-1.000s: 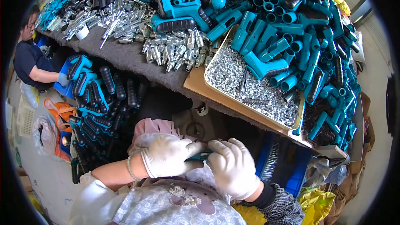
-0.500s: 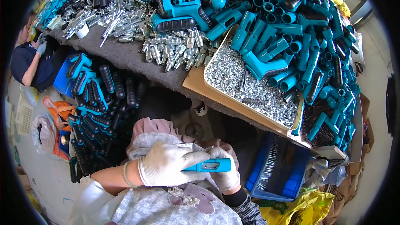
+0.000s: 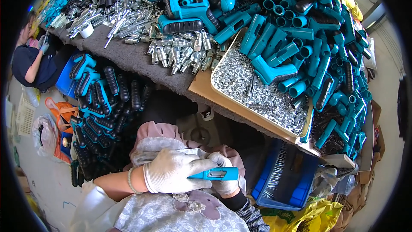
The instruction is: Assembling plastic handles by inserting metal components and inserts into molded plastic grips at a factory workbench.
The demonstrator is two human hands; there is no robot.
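Observation:
Over my lap, my left hand (image 3: pixel 171 170), in a white knit glove, is closed round the left end of a teal plastic tool housing (image 3: pixel 231 173). The housing lies level, with its slot facing up, and a silver metal part (image 3: pixel 217 174) shows in that slot. My right hand (image 3: pixel 225 185), also gloved, is closed against the housing near its right end; some of its fingers are hidden behind and under it. Beyond my hands, a cream-rimmed tray (image 3: pixel 262 122) on the table holds many small silver metal pieces. Teal housings (image 3: pixel 281 53) are heaped on and behind it.
Metal fittings (image 3: pixel 180 53) cover the table's middle. At lower right stands a blue bin (image 3: pixel 302 189) with metal pins, beside a yellow bag (image 3: pixel 317 215). Black-gripped teal parts (image 3: pixel 101 116) are piled at left. A co-worker (image 3: pixel 32 62) sits at far left.
My right hand has shifted slightly left and its fingers have curled closer against the housing. More silver shows in the slot. The co-worker's head has come further into view.

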